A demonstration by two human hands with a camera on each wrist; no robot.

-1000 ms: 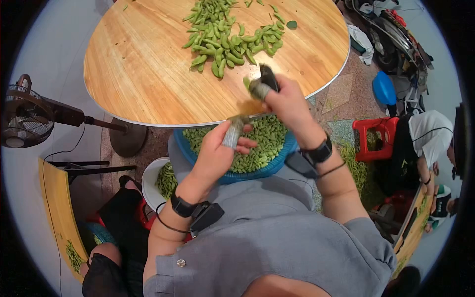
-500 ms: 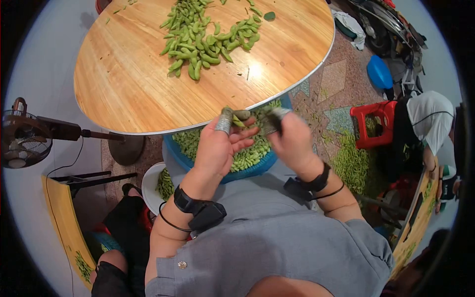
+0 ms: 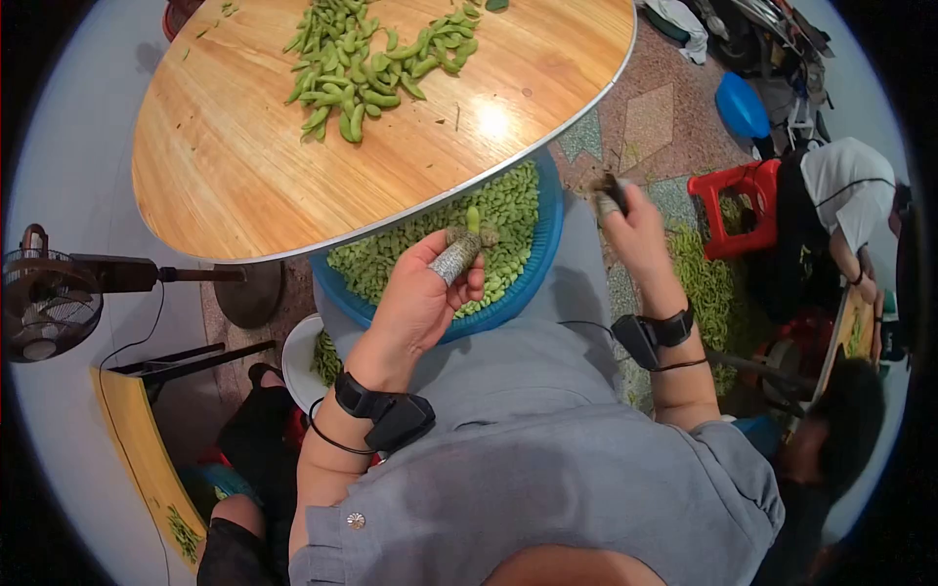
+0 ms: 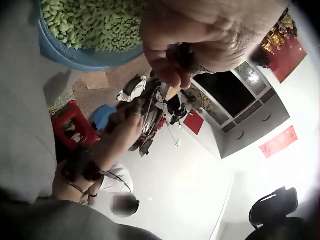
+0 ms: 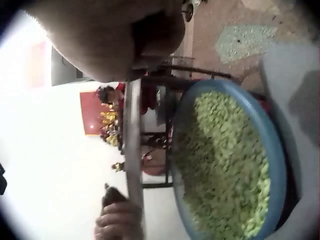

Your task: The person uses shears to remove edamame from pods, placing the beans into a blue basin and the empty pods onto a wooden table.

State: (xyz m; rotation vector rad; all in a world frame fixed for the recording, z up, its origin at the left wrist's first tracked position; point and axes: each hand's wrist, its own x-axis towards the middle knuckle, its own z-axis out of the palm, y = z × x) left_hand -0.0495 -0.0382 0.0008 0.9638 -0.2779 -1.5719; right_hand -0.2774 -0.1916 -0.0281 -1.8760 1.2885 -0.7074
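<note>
My left hand [image 3: 425,288] is over the basin, its thumb wrapped in silvery tape. Between thumb and fingers it pinches a green soybean pod [image 3: 473,219], whose tip sticks up. Out to the right, past the basin's rim, is my right hand [image 3: 635,230], with dark, worn coverings on thumb and finger. Those fingertips are close together, and I cannot tell whether anything is between them. Below, a blue basin [image 3: 555,200] holds many shelled green beans [image 3: 508,259]. Unshelled pods [image 3: 357,83] lie piled on the round wooden table [image 3: 225,176].
The table's metal edge overhangs the basin. A white bucket [image 3: 298,356] with green contents stands at the left, near a fan [image 3: 59,293]. Rightward are a red stool [image 3: 733,220], a heap of green pods [image 3: 705,283] on the floor and a seated person in white [image 3: 845,186].
My right hand came from over the table to my left hand, then swung away right over the floor. A pod now shows in my left fingers. The head view has shifted.
</note>
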